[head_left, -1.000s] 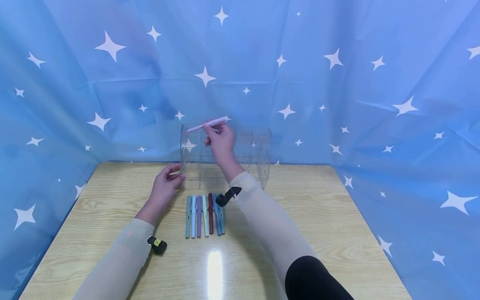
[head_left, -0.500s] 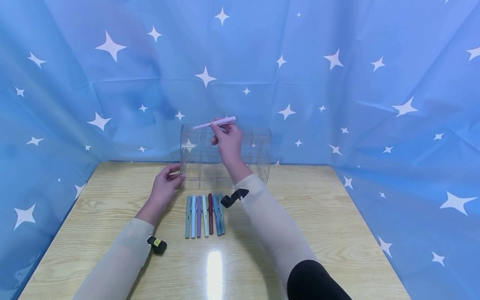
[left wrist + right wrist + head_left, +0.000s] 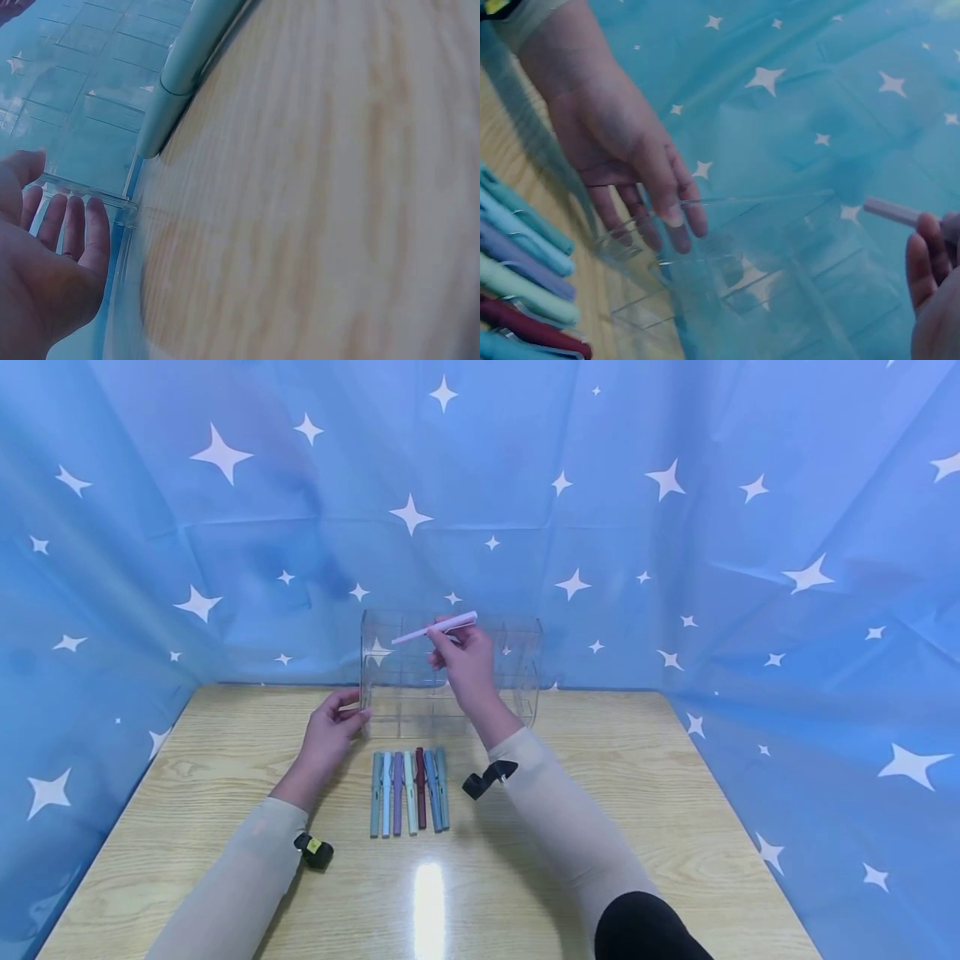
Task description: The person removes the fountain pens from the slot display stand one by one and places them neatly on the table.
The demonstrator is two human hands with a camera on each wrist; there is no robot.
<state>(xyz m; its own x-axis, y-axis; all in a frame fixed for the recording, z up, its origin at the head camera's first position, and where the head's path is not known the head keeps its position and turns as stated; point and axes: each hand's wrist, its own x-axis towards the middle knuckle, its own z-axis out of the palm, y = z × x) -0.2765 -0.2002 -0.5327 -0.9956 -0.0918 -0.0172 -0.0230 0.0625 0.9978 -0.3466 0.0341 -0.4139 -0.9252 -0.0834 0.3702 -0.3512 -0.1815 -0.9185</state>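
A clear, compartmented plastic organizer (image 3: 386,697) stands at the table's back edge. My left hand (image 3: 330,731) holds its left side, thumb toward the front; in the left wrist view the organizer's edge passes between thumb and fingers. My right hand (image 3: 471,670) pinches a pale pink pen (image 3: 456,622) by its thicker part, in front of the organizer's upper compartments. The pen slants, its thin end pointing left and slightly down; that end shows as a pink barrel (image 3: 891,211) in the right wrist view.
Several clipped pens lie side by side before the organizer, among them a purple pen (image 3: 398,793), a dark red pen (image 3: 421,789) and a teal pen (image 3: 191,60). A blue star-printed curtain (image 3: 600,527) hangs directly behind the wooden table (image 3: 600,760).
My right hand has carried the pink pen rightward along the organizer, then lower and slightly closer to me. The left hand and the row of pens have stayed in place.
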